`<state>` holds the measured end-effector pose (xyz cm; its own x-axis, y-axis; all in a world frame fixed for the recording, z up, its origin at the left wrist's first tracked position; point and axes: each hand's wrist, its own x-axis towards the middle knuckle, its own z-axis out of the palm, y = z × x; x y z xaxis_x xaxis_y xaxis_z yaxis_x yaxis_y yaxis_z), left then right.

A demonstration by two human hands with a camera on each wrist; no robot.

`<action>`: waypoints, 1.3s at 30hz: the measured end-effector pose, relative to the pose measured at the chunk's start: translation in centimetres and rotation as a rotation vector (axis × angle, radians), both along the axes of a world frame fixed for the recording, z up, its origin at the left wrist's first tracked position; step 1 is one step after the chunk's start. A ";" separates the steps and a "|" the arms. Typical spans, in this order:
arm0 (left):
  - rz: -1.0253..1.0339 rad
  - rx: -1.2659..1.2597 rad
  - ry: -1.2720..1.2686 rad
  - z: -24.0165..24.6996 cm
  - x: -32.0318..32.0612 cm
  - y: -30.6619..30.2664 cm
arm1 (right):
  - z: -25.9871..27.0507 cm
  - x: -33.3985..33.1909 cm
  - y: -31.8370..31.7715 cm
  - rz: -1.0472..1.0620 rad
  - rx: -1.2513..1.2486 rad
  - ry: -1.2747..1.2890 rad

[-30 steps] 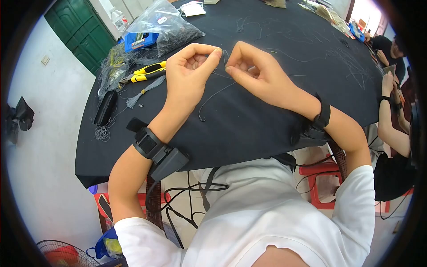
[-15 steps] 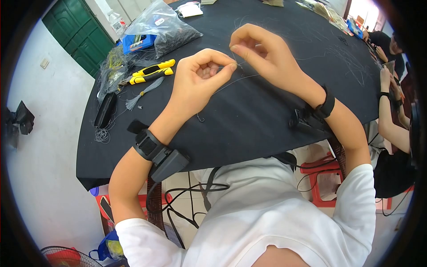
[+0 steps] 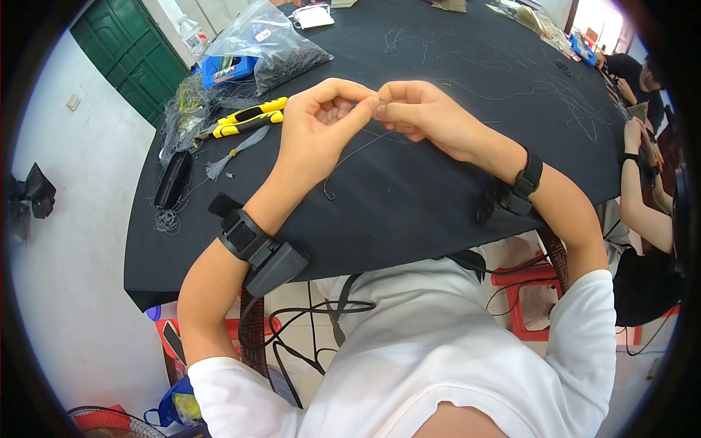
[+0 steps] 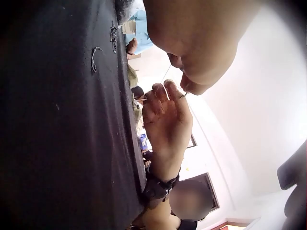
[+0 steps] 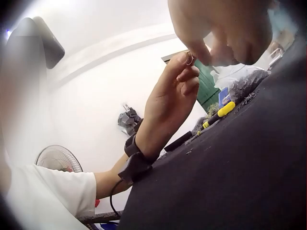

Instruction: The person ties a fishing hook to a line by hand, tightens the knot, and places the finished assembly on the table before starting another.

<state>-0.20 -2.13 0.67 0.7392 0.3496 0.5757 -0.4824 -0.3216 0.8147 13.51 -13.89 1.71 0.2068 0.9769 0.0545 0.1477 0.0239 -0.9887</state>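
My left hand point(image 3: 321, 128) is raised over the black-covered table and pinches a small fish hook point(image 5: 191, 59) between thumb and forefinger. Right beside it, my right hand point(image 3: 434, 120) pinches thin fishing line point(image 4: 166, 73), thumb and forefinger together, its other fingers curled. In the head view the fingertips of both hands meet. Below them, a length of clear line point(image 3: 356, 152) slants down across the cloth and ends in a little hook point(image 3: 330, 195) in front of my left hand.
Yellow-and-black pliers point(image 3: 248, 118) lie left of my left hand, near a tied bundle of line point(image 3: 237, 155) and a black case point(image 3: 174, 179). Behind stand a blue box point(image 3: 228, 71) and a plastic bag of dark small pieces point(image 3: 288, 62). Loose line point(image 3: 504, 95) spreads at right.
My right hand first lifted up and away from the left, drawing line, then came back down to the left fingertips. My left hand shifted slightly right, then back a little.
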 end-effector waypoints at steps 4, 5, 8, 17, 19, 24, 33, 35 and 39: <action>-0.001 -0.087 0.001 0.3 -0.1 -0.3 | -0.4 -0.9 0.1 -0.030 0.083 -0.049; 0.020 -0.074 0.026 0.2 -0.1 -0.1 | -0.9 -1.0 0.3 -0.021 0.151 -0.061; 0.079 -0.064 0.057 -0.1 -0.2 0.4 | -2.0 -1.0 0.7 0.017 0.319 -0.100; 0.092 -0.067 0.023 -0.4 0.2 0.3 | 1.0 -1.4 -1.1 -0.121 0.522 -0.719; 0.097 -0.008 0.018 -0.4 0.3 0.1 | 1.3 -1.1 -1.0 -0.142 0.610 -0.821; 0.062 0.044 0.053 -0.7 0.4 0.1 | 1.6 -0.7 -0.9 -0.158 0.645 -0.852; 0.013 0.095 0.037 -0.6 0.3 0.1 | 1.4 0.4 -0.4 -0.174 0.574 -0.763; 0.000 0.108 0.034 -0.3 0.1 0.0 | 1.2 0.8 0.0 -0.178 0.539 -0.673; 0.004 0.130 0.037 0.2 -0.4 0.0 | 0.3 1.1 0.5 -0.130 0.433 -0.430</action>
<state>-0.56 -2.08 0.88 0.7592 0.2768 0.5891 -0.4515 -0.4280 0.7829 14.58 -13.37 2.01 0.1945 0.8157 0.5447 0.5591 0.3641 -0.7449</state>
